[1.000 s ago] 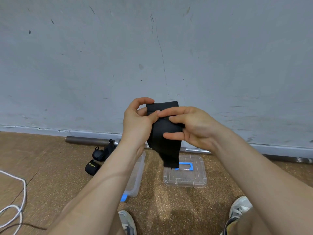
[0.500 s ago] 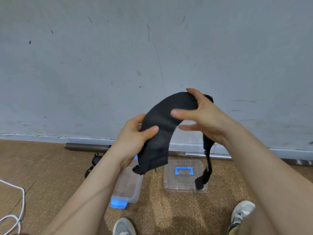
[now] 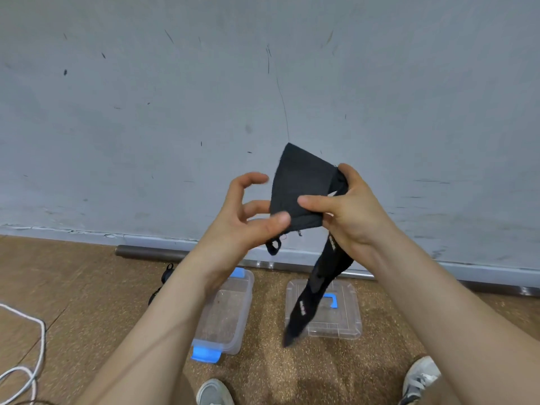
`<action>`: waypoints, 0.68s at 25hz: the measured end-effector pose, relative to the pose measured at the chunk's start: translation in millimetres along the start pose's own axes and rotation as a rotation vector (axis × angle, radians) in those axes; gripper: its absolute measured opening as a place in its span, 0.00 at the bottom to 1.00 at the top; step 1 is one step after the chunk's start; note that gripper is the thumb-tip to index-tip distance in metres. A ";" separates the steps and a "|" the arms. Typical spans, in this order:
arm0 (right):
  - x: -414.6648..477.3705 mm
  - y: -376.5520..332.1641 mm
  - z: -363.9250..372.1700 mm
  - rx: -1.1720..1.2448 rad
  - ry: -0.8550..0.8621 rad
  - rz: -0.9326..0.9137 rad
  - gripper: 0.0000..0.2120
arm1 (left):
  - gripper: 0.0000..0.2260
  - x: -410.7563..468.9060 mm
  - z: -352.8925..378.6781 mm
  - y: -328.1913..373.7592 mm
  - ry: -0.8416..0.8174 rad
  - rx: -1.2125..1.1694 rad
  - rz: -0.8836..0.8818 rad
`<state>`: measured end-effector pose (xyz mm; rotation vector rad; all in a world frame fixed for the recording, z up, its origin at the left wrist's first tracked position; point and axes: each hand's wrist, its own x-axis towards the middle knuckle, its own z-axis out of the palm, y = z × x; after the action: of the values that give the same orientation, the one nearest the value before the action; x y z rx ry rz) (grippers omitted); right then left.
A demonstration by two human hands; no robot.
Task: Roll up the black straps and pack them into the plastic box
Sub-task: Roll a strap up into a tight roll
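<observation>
1. Right hand: grips the wide end of the long black fabric strap, thumb laid across the front face, fingers curled round the far edge.
2. Left hand: fingers curved and spread, index finger raised clear of the fabric. The thumb lies over the lower near corner of the wide panel and one finger reaches its edge. Cannot tell whether that corner is pinched.
3. Long black fabric strap: held in the air between the two hands, not rolled. The wide panel stands upright. A small loop hangs under the left thumb. A narrow tail with white lettering drops from beneath the right hand, its tip dangling in front of item 5.
4. Clear plastic box with blue latches: open, on the floor directly below the left forearm, which covers part of it.
5. Clear flat plastic lid with blue handle: flat on the floor below the right hand, just beside the box.
6. Small dark straps: on the floor beyond the left forearm, half hidden by it.
7. Grey metal bar: lies along the foot of the scuffed grey wall, beyond both hands.
8. White cable: looped on the brown speckled floor, well apart to the left.
9. Two grey shoes: one under each forearm, at the near edge.
</observation>
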<state>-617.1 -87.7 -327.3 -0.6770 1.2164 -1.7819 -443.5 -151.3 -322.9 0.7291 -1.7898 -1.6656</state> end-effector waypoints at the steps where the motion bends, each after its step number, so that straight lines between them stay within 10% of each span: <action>1: -0.5 -2.0 -0.7 0.066 -0.006 0.020 0.32 | 0.21 -1.9 1.4 -0.6 -0.055 0.071 0.048; 9: -9.7 2.5 5.4 0.192 -0.033 0.090 0.21 | 0.09 -1.7 17.6 2.4 0.229 0.154 0.206; 17: -6.6 2.1 -0.2 -0.043 -0.062 -0.017 0.42 | 0.04 3.9 22.1 1.9 0.398 0.147 0.139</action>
<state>-613.3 -82.2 -329.1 -0.7635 1.2136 -1.7407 -462.4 -139.0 -322.0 0.9057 -1.6435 -1.2083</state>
